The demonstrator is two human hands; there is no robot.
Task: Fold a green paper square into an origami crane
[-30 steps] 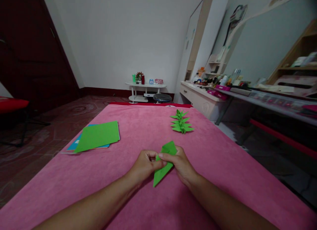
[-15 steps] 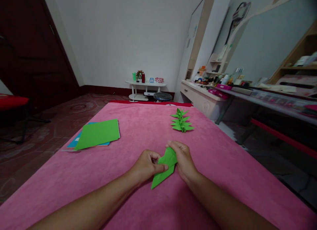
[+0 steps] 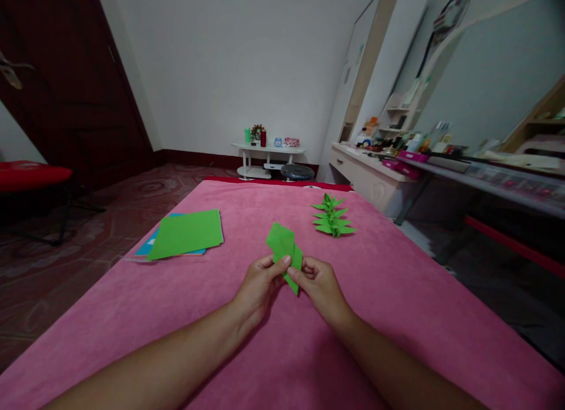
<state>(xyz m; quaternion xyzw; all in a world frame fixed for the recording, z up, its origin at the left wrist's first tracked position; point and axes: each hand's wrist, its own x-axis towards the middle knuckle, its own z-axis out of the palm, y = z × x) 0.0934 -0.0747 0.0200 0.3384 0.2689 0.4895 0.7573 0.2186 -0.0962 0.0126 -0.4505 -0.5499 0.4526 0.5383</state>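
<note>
A: State the position of the workpiece.
B: The folded green paper (image 3: 281, 243) is located centrally, between the left hand (image 3: 259, 279) and the right hand (image 3: 322, 282), over the pink cloth (image 3: 260, 357). Its wide, angled end points away from the person; its narrow tip points back toward the wrists. Whether the paper touches the cloth cannot be determined.

A: Specify the state of each hand.
B: Left hand: closed to a narrow pinch on the left edge of the paper, thumb laid flat across the upper face. Right hand: likewise pinched narrow, on the right side, thumb pressing the face just below the left thumb. The other fingers are curled and partly hidden.

A: Identify the items on the cloth.
B: Forward and to the right: a row of green origami figures (image 3: 333, 217), set close together, pointed wings extending to both sides. Forward and to the left: a green paper sheet (image 3: 189, 233), lying flat and partly covering a blue sheet (image 3: 144, 245). Both groups are well apart from the hands.

A: List the surroundings.
B: Beyond the far edge of the cloth stands a white side table (image 3: 241, 145), carrying a green cup (image 3: 247, 135) and a red cylindrical container (image 3: 263, 139). At far left is a stool with a red seat (image 3: 33, 176).
</note>
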